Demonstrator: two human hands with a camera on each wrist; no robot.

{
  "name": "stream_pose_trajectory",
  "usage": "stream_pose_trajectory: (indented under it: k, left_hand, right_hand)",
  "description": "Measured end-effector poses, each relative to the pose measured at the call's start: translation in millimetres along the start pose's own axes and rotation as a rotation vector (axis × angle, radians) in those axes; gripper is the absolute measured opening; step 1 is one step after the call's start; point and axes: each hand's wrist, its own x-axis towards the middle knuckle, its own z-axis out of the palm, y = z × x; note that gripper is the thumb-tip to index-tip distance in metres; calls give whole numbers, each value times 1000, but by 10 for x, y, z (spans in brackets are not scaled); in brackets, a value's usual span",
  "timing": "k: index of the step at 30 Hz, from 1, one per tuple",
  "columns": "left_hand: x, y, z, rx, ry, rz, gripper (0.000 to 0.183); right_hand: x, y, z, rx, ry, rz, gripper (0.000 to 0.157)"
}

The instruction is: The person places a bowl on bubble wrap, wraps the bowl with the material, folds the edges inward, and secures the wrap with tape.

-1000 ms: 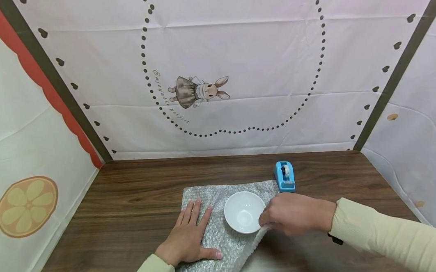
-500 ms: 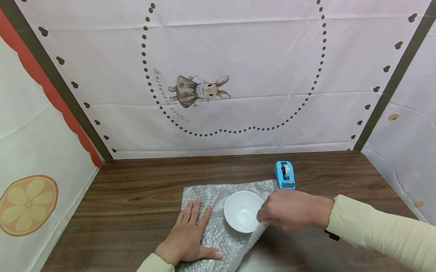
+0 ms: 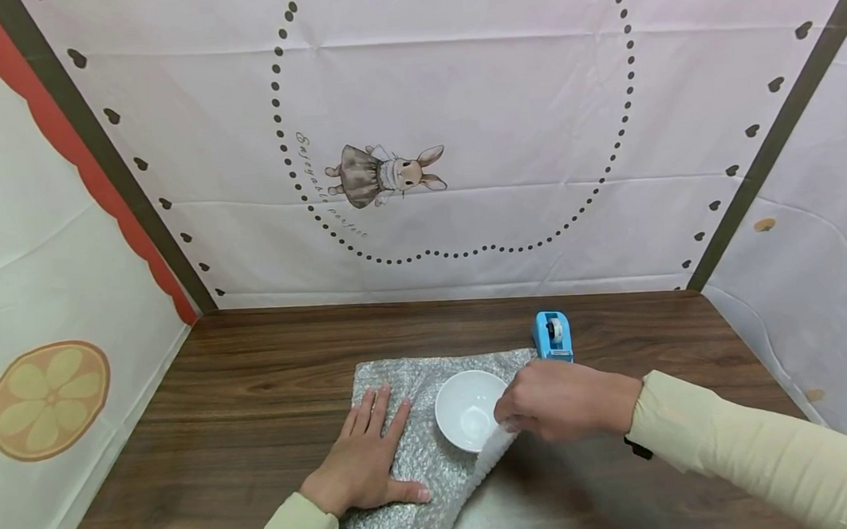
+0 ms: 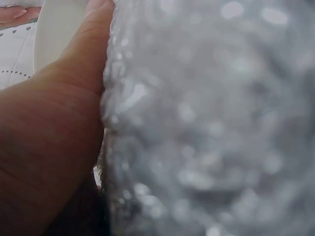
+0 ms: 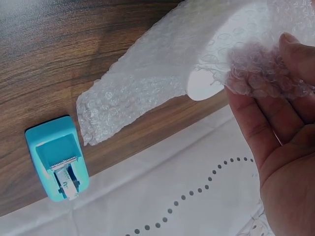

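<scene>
A sheet of bubble wrap [image 3: 424, 496] lies on the brown wooden table, with a white bowl [image 3: 465, 410] standing upright on it. My left hand [image 3: 369, 463] rests flat on the sheet to the left of the bowl, fingers spread. At the bowl's right side my right hand [image 3: 556, 401] pinches the sheet's edge, which is lifted and folded toward the bowl. The right wrist view shows the raised bubble wrap [image 5: 266, 69] between thumb and fingers, covering part of the bowl [image 5: 204, 84]. In the left wrist view, the wrap fills most of the picture, blurred.
A blue tape dispenser [image 3: 553, 336] stands behind my right hand, by the sheet's far right corner. The wooden table [image 3: 272, 400] runs back to a white printed cloth wall [image 3: 503, 132]. Further cloth walls stand at both sides.
My right hand has moved slightly left and away from me, drawing the pinched edge of the bubble wrap over the bowl's right front rim. My left hand has stayed in place.
</scene>
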Motion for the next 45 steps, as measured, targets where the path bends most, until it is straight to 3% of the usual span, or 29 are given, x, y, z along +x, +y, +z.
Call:
stream_pose_trajectory:
  k: [9, 27, 45]
  left_hand:
    - [5, -1, 1, 7, 2, 6, 129]
    - [-9, -1, -4, 18, 1, 10, 129]
    - [-13, 1, -9, 10, -10, 1, 128]
  right_hand:
    - [38, 28, -16, -6, 1, 26, 7]
    - [67, 48, -9, -28, 46, 18, 18]
    - [101, 51, -10, -33, 41, 25, 17]
